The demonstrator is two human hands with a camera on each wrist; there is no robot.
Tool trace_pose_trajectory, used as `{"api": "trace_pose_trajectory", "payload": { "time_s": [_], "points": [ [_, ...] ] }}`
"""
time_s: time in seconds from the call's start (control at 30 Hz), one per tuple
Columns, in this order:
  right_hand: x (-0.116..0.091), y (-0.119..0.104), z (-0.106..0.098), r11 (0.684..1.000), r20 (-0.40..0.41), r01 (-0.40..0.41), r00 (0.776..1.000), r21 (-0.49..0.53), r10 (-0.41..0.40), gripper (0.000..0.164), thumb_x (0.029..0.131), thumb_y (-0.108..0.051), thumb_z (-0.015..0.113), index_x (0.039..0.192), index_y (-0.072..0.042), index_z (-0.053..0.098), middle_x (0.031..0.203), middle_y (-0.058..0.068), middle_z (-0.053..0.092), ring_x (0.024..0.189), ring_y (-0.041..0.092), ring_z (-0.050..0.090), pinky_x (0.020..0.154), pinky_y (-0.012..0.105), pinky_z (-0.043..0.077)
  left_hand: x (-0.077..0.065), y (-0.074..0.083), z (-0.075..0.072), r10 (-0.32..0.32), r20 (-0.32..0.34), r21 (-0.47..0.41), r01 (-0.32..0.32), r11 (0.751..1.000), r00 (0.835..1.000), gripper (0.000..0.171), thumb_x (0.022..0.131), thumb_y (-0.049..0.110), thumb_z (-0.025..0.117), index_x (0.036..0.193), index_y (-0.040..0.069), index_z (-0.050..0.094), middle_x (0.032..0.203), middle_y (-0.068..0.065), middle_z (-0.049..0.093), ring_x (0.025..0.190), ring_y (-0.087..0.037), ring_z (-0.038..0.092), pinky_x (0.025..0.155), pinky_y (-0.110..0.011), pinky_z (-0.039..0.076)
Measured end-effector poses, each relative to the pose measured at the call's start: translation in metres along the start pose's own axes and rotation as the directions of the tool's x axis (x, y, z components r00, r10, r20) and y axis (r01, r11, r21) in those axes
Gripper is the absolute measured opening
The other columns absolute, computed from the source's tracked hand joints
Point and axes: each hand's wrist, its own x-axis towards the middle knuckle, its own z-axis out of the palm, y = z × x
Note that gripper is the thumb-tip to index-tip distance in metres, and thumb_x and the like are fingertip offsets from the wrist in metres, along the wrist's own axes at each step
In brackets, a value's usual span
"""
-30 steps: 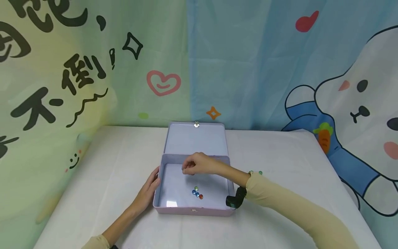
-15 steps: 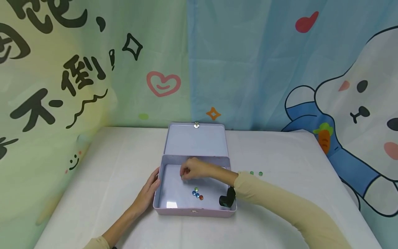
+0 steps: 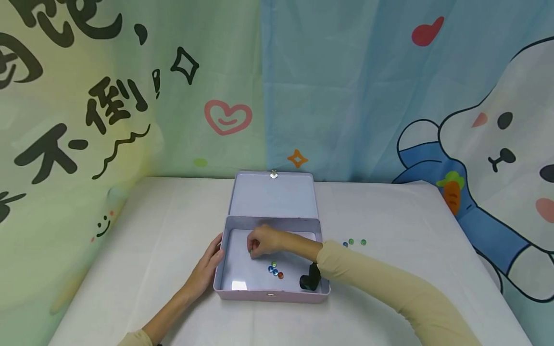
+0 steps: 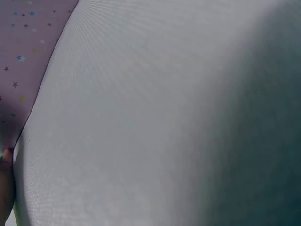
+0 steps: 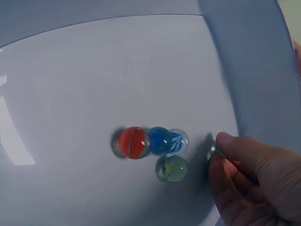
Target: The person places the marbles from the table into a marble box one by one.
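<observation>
A lilac metal box (image 3: 242, 294) lies with its lid (image 3: 272, 194) folded back. My left hand (image 3: 207, 264) rests along its left wall with extended fingers; in the left wrist view the thumb (image 4: 5, 165) touches the star-patterned outside. Inside the box, my right hand (image 3: 265, 241) pinches a clear-green glass marble (image 5: 214, 150) between thumb and fingertips, low over the floor near the left wall. Beside it, an orange marble (image 5: 135, 142), a blue marble (image 5: 160, 141) and a blue-and-white marble (image 5: 178, 141) sit in a row, with a yellow-green marble (image 5: 175, 168) next to them.
Right of the box, two green marbles (image 3: 363, 242) and a blue marble (image 3: 345, 244) lie on the white tablecloth (image 3: 381, 211), close to the right sleeve (image 3: 372, 278). A printed curtain (image 3: 320, 96) hangs behind the table.
My right hand has moved left and toward the front of the box, still pinching. The withdrawn sleeve uncovers the marbles on the right. My left hand and the grouped marbles stay put.
</observation>
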Motion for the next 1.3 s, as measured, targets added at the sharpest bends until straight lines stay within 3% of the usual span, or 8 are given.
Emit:
{"api": "trace_pose_trajectory", "payload": {
  "time_s": [0.53,0.87,1.07,1.3],
  "points": [
    [0.001,-0.002,0.003,0.999,0.002,-0.023,1.0,-0.04,0.023,0.008,0.083,-0.011,0.075,0.086,-0.009,0.067,0.071,-0.007,0.055,0.066,0.002,0.047,0.062,0.012,0.038,0.0,0.0,0.0,0.006,0.001,-0.009,-0.006,1.0,1.0,0.052,0.104,0.031,0.034,0.154,0.024,0.021,0.159,-0.019,0.025,0.143,-0.045,0.03,0.108,-0.064,0.032],
    [0.001,-0.002,-0.001,0.998,0.006,-0.017,1.0,-0.062,0.017,0.012,0.083,-0.012,0.075,0.092,-0.006,0.069,0.076,-0.002,0.06,0.069,0.003,0.048,0.064,0.012,0.04,0.0,0.0,0.001,-0.003,-0.001,-0.011,0.003,1.0,1.0,0.052,0.104,0.032,0.034,0.154,0.026,0.021,0.16,-0.017,0.023,0.145,-0.043,0.026,0.109,-0.066,0.03],
    [-0.009,0.0,-0.013,0.998,-0.027,-0.013,1.0,-0.062,0.011,0.012,0.085,-0.012,0.073,0.095,-0.006,0.071,0.081,0.001,0.065,0.072,0.005,0.05,0.066,0.014,0.042,0.0,-0.001,0.001,0.0,-0.005,0.003,0.0,1.0,1.0,0.052,0.104,0.032,0.034,0.154,0.025,0.021,0.16,-0.017,0.024,0.145,-0.044,0.027,0.108,-0.066,0.03],
    [-0.034,-0.003,-0.035,0.998,-0.091,0.056,0.994,-0.016,-0.057,0.019,0.089,-0.013,0.068,0.103,-0.001,0.071,0.086,0.003,0.068,0.075,0.004,0.053,0.069,0.013,0.045,0.0,0.0,0.0,0.002,0.001,0.021,-0.002,1.0,1.0,0.053,0.105,0.033,0.033,0.155,0.024,0.019,0.16,-0.018,0.023,0.144,-0.044,0.027,0.109,-0.066,0.029]
  ]
}}
